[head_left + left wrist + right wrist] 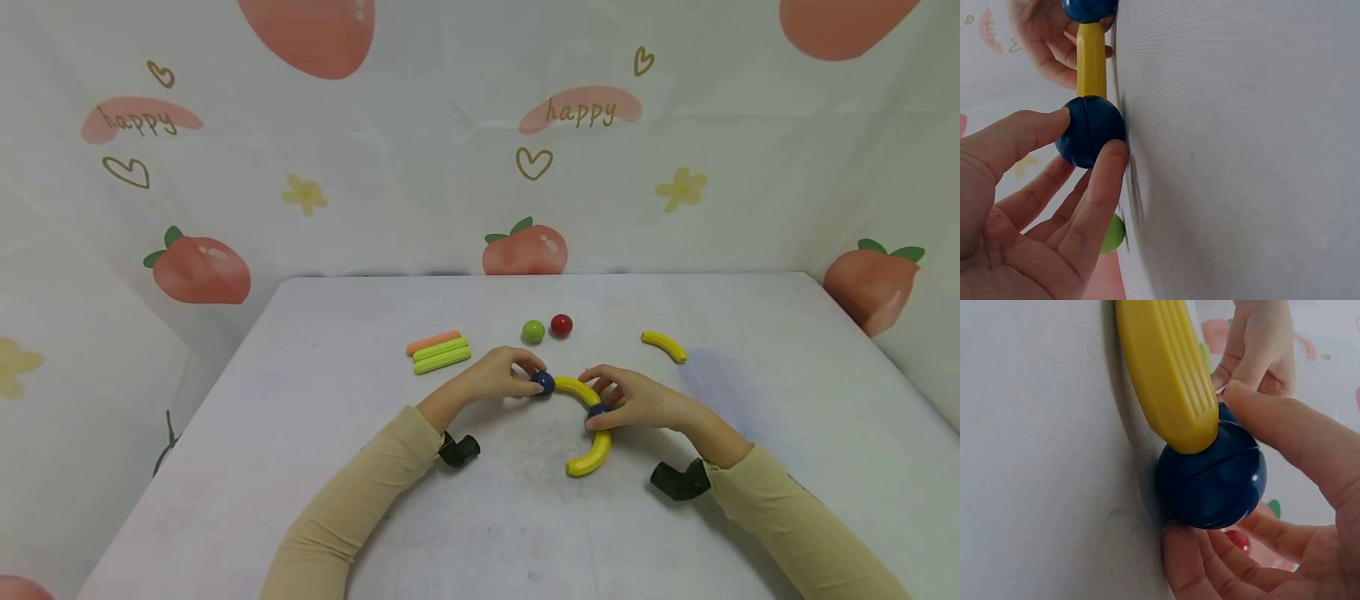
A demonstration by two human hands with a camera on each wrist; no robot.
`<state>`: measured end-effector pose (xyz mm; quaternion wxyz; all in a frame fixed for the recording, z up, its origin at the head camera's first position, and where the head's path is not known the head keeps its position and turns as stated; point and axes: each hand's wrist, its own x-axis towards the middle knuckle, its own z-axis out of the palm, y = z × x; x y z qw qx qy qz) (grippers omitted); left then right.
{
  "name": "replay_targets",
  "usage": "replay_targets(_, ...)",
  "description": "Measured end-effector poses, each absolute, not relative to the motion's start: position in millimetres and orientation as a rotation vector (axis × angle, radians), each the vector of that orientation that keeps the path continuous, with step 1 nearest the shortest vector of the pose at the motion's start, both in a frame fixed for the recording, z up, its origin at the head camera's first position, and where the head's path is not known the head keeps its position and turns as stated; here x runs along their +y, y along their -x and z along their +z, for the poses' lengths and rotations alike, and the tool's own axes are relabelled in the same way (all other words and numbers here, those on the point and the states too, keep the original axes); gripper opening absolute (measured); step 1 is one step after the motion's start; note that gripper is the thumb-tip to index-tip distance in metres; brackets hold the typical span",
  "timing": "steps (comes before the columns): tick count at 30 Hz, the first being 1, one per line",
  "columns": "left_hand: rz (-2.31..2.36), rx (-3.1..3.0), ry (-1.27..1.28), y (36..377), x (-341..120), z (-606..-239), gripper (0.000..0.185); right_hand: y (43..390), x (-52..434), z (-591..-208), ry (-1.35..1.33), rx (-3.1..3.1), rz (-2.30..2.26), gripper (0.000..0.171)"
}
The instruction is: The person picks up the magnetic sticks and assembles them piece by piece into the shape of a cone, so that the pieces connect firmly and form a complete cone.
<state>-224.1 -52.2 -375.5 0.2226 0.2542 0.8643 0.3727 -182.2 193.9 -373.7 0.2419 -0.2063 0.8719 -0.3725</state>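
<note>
— What's nearest you, low in the frame?

— The curved yellow plastic rod (591, 455) just below centre, its upper end running up to the dark blue ball (598, 410) that my right hand (637, 402) pinches between thumb and fingertips. In the right wrist view that ball (1213, 475) fills the middle, with a ribbed yellow rod end (1169, 375) sitting on it.

— And the other side?

— A little left of centre, my left hand (498, 377) pinches a second dark blue ball (543, 382), thumb and forefinger curled round it. A second curved yellow rod (577, 389) bridges the two balls. All of it rests on the white table (315, 467).

— What could go wrong?

— I judge the joints are the weak part. If I twist either ball or pull my hands apart, the bridging rod may drop off. The lower rod hangs from one ball only, so a nudge from my right palm could swing it loose.

— Anything else?

— The balls are round. If my pinch slackens, one could roll across the table.

— Farther back?

— Above centre lie a green ball (533, 332) and a red ball (561, 325), side by side. Left of them sit an orange straight rod (432, 342) and two green straight rods (442, 355); to the upper right, a spare yellow curved rod (663, 346). A wide sweep of my sleeve could scatter those.
</note>
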Motion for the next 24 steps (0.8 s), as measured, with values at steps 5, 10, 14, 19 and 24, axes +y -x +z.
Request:
replay_targets(5, 1.029, 2.395, -0.696, 224, -51, -374, 0.031, 182, 190, -375, 0.550, 2.387, -1.034, 0.057)
replay_targets(10, 1.024, 2.411, -0.689, 223, -49, -372, 0.030, 182, 187, -375, 0.504, 2.356, -1.070, 0.051)
replay_targets(14, 1.027, 2.418, -0.692, 224, -47, -372, 0.030, 181, 186, -376, 0.511, 2.332, -1.115, 0.049)
replay_targets(19, 1.007, 2.422, -0.688, 226, -43, -373, 0.031, 181, 183, -378, 0.591, 2.296, -1.144, 0.045)
replay_targets(24, 0.979, 2.421, -0.678, 227, -39, -375, 0.032, 181, 179, -379, 0.574, 2.288, -1.149, 0.044)
